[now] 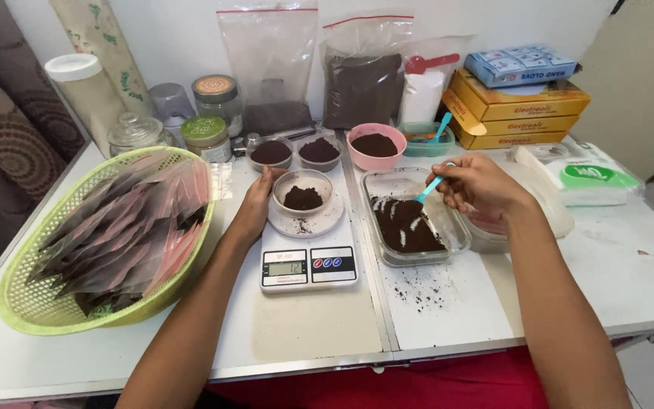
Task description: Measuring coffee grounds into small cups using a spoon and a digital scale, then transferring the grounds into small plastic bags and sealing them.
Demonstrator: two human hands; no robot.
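Hands work over a white counter (319, 333) dusted with dark brown powder. The right hand (474, 185) is closed in a pinch on a slim turquoise spoon (431, 187). The spoon's long axis runs on a slant, handle up toward the fingers at the right, bowl end pointing down and left into a clear rectangular container (459, 227) that holds a layer of the dark powder. The left hand (253, 206) is loosely curled, its fingers resting against the left side of a small glass bowl (303, 184) with a little heap of the same powder. It grips nothing fully. That bowl stands on the round plate of a white digital scale (308, 261), just left of the container. Behind the scale are two more small bowls of powder and a pink bowl (376, 155). A green basket (35, 303) of flat sachets sits at far left.
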